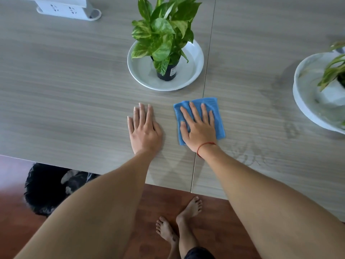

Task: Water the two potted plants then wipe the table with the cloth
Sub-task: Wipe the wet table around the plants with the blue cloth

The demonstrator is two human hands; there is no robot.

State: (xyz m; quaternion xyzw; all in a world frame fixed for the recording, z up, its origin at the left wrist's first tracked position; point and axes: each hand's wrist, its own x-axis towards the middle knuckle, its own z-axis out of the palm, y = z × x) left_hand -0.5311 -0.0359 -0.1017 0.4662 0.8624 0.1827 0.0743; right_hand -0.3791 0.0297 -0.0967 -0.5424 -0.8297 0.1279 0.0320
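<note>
A folded blue cloth (217,107) lies on the grey wood-grain table (65,90), and my right hand (199,126) presses flat on it with fingers spread. My left hand (143,129) rests flat on the bare table to the left of the cloth, holding nothing. Just beyond both hands a green leafy plant (164,30) in a small black pot (167,71) stands in a white saucer (138,71). A second plant (332,71) in a white saucer (306,75) is cut off by the right edge.
Wet streaks (291,128) mark the table to the right of the cloth. A white power-socket block (65,8) sits at the far left. A seam (205,81) splits the tabletop. Below the near edge are a dark furry thing (46,187) and my bare feet (179,221).
</note>
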